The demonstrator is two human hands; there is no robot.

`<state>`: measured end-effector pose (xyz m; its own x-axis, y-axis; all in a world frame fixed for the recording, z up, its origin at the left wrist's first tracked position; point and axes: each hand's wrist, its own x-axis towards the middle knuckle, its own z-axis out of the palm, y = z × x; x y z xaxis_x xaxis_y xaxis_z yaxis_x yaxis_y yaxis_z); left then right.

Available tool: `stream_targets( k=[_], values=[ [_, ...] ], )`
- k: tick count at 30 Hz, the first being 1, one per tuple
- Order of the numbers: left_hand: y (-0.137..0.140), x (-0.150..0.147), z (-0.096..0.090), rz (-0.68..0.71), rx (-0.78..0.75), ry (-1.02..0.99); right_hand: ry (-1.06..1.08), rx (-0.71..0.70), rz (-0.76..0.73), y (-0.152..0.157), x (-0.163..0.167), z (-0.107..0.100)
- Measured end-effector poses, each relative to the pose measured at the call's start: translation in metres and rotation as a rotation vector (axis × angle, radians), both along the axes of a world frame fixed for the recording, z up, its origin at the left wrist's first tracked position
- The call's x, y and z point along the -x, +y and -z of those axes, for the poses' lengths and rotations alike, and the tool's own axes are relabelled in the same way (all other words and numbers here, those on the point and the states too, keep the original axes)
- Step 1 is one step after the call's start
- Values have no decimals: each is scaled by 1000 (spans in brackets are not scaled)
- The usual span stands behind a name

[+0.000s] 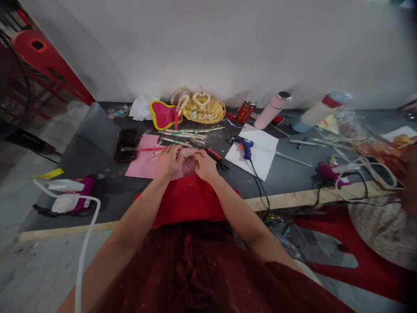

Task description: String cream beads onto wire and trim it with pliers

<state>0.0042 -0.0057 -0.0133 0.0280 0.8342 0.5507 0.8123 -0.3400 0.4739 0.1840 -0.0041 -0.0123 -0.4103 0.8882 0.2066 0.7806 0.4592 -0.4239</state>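
My left hand (170, 161) and my right hand (206, 165) are close together over a pink sheet of paper (141, 161). Between their bent fingers is a bunch of small pale pieces (186, 156), which the fingertips of both hands touch. The exact kind of the pieces is too small to make out. A red cloth (189, 200) lies below my wrists at the table's edge. Pliers with red and black handles (215, 155) rest just beyond my right hand. Several printed paper strips (184, 135) lie past my fingers.
A yellow basket (215, 104) with a pale heart-shaped wreath (201, 100) stands at the back. A blue glue gun (244, 145) rests on white paper (265, 152), its cord hanging over the edge. A phone (126, 145), a red can (245, 111) and a pink bottle (272, 111) are nearby.
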Motion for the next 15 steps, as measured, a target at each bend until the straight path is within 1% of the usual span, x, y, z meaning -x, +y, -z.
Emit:
stream_targets(
  k=[4,10,15],
  values=[
    [2,-1,1,-1,2,18,26,14,28,-1,-1,-1],
    [5,0,3,5,-4,37,-67,36,-15,-2,3,-5],
    [6,1,3,11,-26,36,8,34,51,-2,2,-5]
  ],
)
